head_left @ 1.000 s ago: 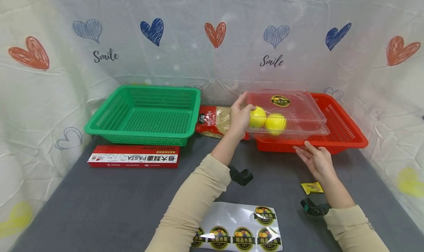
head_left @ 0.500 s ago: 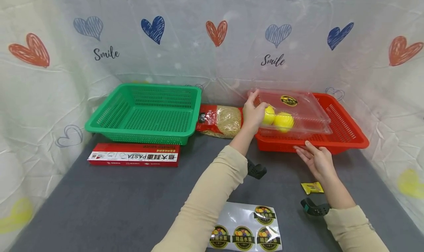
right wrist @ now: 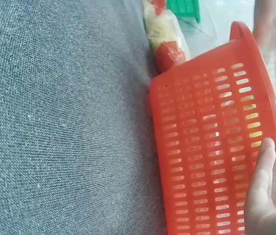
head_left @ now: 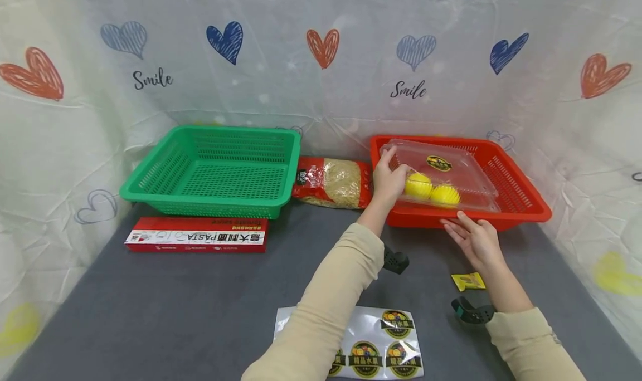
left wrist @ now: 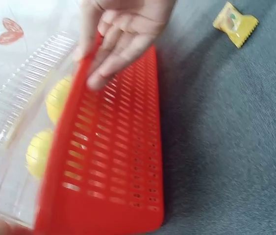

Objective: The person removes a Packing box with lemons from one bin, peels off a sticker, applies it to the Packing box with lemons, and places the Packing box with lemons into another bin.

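My left hand (head_left: 390, 181) grips the left side of a clear plastic clamshell box (head_left: 468, 181), thumb toward the near side. Inside the box two yellow round fruits (head_left: 418, 186) in netting show through, and a round black label (head_left: 438, 162) sits on its lid. The box lies tilted within the red basket (head_left: 526, 216), low behind the front rim. My right hand (head_left: 480, 246) pinches that front rim, thumb over the top and fingers against the outer wall, as the left wrist view also shows. The fruits (left wrist: 40, 152) appear just behind the basket wall there.
A green basket (head_left: 210, 205) stands at the left, a red pasta box (head_left: 195, 235) before it. Between the baskets lies a red-ended food bag (head_left: 341, 183). In front are a yellow wrapped sweet (head_left: 468, 281) and a label sheet (head_left: 368, 325).
My left hand has carried the clamshell box rightward and down, from above the red basket's left edge to inside it. The right hand keeps its hold on the rim.
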Tool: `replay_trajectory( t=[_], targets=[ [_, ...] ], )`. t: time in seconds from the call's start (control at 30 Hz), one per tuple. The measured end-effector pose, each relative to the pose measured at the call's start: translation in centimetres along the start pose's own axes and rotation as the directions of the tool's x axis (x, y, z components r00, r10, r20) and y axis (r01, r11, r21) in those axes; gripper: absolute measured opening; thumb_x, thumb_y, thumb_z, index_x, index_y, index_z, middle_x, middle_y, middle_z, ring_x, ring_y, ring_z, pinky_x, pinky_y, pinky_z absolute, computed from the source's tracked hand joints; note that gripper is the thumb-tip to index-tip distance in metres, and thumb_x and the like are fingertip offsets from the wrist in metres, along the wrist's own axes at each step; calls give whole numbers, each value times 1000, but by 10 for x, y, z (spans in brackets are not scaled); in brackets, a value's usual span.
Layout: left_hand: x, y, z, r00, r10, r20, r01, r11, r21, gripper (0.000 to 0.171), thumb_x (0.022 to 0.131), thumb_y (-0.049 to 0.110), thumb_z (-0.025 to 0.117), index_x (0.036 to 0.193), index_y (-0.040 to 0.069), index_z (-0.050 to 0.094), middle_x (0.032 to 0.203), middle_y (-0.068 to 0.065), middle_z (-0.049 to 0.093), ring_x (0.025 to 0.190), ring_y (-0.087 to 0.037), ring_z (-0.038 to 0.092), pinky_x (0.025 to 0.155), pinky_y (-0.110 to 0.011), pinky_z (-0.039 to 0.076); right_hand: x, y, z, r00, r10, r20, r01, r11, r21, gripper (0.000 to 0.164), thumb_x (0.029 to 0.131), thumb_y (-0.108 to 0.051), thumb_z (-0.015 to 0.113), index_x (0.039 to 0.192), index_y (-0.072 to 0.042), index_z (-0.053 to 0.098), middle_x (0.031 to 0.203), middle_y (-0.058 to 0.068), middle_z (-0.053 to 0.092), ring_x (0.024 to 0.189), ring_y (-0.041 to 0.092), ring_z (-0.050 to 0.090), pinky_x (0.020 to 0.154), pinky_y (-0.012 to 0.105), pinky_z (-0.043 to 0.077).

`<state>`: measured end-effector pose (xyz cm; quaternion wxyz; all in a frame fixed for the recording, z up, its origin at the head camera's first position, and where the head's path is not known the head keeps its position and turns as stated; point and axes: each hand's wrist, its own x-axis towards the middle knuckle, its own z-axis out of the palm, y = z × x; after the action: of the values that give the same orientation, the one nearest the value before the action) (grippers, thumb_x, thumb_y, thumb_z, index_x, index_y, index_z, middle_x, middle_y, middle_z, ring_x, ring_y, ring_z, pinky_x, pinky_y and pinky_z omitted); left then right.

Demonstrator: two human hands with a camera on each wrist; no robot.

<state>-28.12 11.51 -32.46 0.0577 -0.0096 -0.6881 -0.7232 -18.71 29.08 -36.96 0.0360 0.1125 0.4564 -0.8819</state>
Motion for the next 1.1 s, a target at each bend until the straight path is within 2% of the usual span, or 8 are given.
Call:
replay_trajectory(
  t=[0.1,0.17,0.2,0.33,0.5,0.7,0.9,1.1],
  targets=[
    [2,-7,0,1000,-1,2,1,1000,31,53,85,6,58,135,16,46,147,-2,30,129,-15,34,90,-27,45,1,0,1,1000,-5,-7,5,1000,-4,40,88,-14,59,116,-13,31,98,0,63,86,21,67,78,30,51],
    [3,-11,1,1000,-1,14,0,996,90,52,86,10,59,136,16,45,146,-3,30,130,-17,34,97,-30,40,1,0,2,1000,0,-24,0,1000,-2,40,88,-14,60,116,-14,31,98,0,62,86,21,67,78,30,51],
    [3,-13,1,1000,-2,22,-1,992,125,51,87,12,59,136,16,45,146,-3,30,132,-18,29,100,-31,36,1,1,2,1000,4,-31,-4,1000,-3,41,88,-14,60,115,-14,29,98,0,62,85,21,67,78,30,51],
    [4,-18,1,998,-11,54,-1,976,218,49,89,17,59,136,15,45,146,-4,31,133,-21,29,103,-33,32,2,2,3,999,13,-51,-14,1000,-14,45,85,-16,63,113,-14,28,98,1,61,86,20,67,79,30,50],
    [5,-19,1,997,-6,75,-13,969,246,48,89,17,60,135,15,46,145,-4,32,133,-21,29,105,-34,30,1,2,2,999,7,-53,-8,1000,-17,53,82,-18,66,118,-14,27,102,0,60,87,20,66,80,29,50],
    [4,-19,1,994,-12,108,-20,959,284,52,88,21,62,137,18,45,146,-2,31,133,-21,29,102,-36,34,1,1,1,999,14,-44,-14,1000,1,51,84,-17,65,120,-14,28,100,0,63,88,20,66,80,29,50],
    [4,-15,-3,985,7,175,-79,908,411,55,87,25,62,138,17,42,146,-4,30,132,-19,29,101,-35,36,2,0,0,999,18,-38,-18,1000,12,50,84,-16,65,118,-13,28,98,1,64,87,21,66,80,30,50],
    [3,-12,-9,975,-25,221,-93,857,506,57,87,29,62,139,18,41,143,-4,35,131,-18,32,100,-34,37,1,1,0,999,16,-36,-15,1000,17,50,83,-16,65,120,-13,31,97,-1,66,89,21,66,80,29,50]
  ],
)
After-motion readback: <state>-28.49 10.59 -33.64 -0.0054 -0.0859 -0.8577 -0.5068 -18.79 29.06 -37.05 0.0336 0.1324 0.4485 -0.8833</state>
